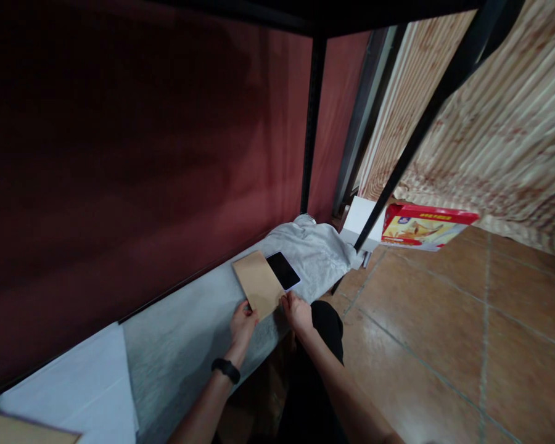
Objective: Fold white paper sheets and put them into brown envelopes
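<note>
A flat brown paper envelope or folder lies on the grey cloth-covered shelf; I cannot tell which it is. At its near left corner, my left hand has its fingers closed on the edge. My right hand pinches the near right corner. Just beyond the brown paper, partly beside its right edge, rests a dark-screened tablet or phone with a light rim. A black band is on my left wrist.
White paper sheets and another brown piece lie at the lower left. Bunched grey cloth covers the shelf's far end. A white box and a red-yellow carton stand beyond. Black shelf posts rise beside the red wall.
</note>
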A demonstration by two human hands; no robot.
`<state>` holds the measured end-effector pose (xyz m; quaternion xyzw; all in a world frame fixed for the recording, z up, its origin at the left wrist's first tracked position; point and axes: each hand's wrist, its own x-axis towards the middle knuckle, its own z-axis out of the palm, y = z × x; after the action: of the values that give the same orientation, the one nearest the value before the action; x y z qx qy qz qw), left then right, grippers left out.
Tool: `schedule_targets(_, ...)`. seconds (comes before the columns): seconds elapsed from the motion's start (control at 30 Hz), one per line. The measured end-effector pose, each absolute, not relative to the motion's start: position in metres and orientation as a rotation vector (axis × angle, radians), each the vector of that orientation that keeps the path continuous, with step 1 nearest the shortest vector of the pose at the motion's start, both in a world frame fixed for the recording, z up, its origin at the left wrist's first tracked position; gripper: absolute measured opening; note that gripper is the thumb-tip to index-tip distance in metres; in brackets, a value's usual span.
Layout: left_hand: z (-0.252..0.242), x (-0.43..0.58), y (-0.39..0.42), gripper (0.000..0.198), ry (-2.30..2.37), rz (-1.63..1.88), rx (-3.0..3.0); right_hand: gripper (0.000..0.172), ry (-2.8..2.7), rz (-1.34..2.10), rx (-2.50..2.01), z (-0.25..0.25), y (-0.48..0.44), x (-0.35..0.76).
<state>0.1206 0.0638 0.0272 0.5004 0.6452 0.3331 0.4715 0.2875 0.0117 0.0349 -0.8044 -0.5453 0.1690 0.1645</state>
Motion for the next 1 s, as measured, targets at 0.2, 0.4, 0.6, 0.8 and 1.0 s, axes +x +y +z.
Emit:
schedule_targets(0.2, 0.021, 0.110, 0.065, 0.048, 1.599, 0.767, 1.276, 0.024, -1.443, 0.532, -2.198, 0.033, 0.010, 0.289)
schedule_targets(0.4, 0.028, 0.093, 0.110, 0.038, 1.713, 0.859, 1.776, 0.025, -1.313, 0.555, -2.018, 0.025, -0.004, 0.289)
schedule_targets(0.6, 0.047, 0.110, 0.191, 0.046, 1.628, 0.700, 2.111, 0.020, -1.759, 0.418, -1.719, 0.018, -0.019, 0.287)
schedule_targets(0.8, 0.043, 0.130, 0.243, 0.037, 1.586, 0.582, 2.174, 0.021, -1.821, 0.325, -1.759, 0.015, -0.014, 0.285)
schedule_targets(1.0, 0.034, 0.136, 0.254, 0.032, 1.609, 0.481, 2.202, 0.020, -1.811, 0.374, -1.721, 0.016, -0.009, 0.285)
